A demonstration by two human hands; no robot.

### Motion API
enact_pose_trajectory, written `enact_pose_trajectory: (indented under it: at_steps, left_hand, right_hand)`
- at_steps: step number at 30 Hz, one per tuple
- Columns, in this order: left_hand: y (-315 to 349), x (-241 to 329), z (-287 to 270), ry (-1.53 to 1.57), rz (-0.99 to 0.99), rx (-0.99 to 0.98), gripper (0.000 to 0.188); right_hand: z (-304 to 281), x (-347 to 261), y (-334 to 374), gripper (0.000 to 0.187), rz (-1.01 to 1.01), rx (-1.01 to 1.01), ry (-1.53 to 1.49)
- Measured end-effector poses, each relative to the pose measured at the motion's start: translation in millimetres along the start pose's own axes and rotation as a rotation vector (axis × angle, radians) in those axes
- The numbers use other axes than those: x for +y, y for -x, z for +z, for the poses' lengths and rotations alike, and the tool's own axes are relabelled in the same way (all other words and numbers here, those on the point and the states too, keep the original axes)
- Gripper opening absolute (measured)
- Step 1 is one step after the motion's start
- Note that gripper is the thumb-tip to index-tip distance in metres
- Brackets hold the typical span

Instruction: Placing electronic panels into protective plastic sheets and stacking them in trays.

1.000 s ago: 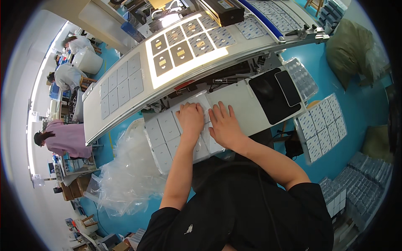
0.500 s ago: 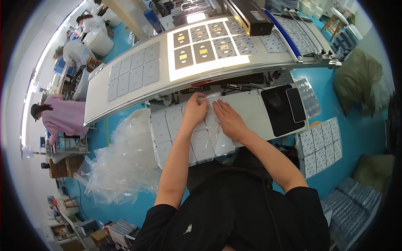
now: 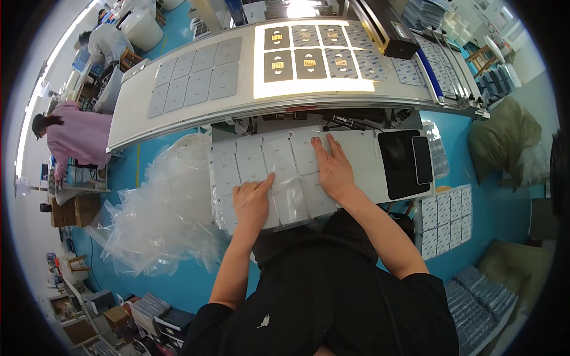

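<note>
A sheet of light-grey rounded panels [image 3: 252,155] lies on the white work surface in front of me, with a glossy clear film [image 3: 290,200] over it. My left hand [image 3: 252,203] rests on the sheet's near part, index finger stretched out against the film and the other fingers partly bent. Flat on the right end of the sheet lies my right hand [image 3: 336,171], its fingers straight and pointing away from me. Neither hand grips anything.
Beyond the sheet, a long white table [image 3: 133,113] carries grey panels and a brightly lit zone under a black machine head [image 3: 399,43]. A mouse pad [image 3: 404,178] with a phone [image 3: 422,159] sits right. Crumpled clear plastic [image 3: 160,219] fills the left side. Other people work far left.
My left hand has let go of the film's far edge and come back toward me onto the sheet. My right hand has shifted slightly right and flattened. The film now lies smoother.
</note>
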State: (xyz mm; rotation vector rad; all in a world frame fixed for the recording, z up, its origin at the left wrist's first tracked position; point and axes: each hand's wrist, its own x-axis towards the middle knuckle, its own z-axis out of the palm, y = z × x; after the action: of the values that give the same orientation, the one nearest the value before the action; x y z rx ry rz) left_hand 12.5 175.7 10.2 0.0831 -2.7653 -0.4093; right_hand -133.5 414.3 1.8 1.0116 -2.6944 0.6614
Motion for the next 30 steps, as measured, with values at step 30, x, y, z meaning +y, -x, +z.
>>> enact_pose_trajectory:
  at_steps: [30]
  left_hand:
    - [211.3, -71.7, -62.9, 0.366, -0.402, 0.124, 0.044]
  right_hand:
    - [38.7, -32.3, -54.3, 0.058, -0.393, -0.247, -0.001]
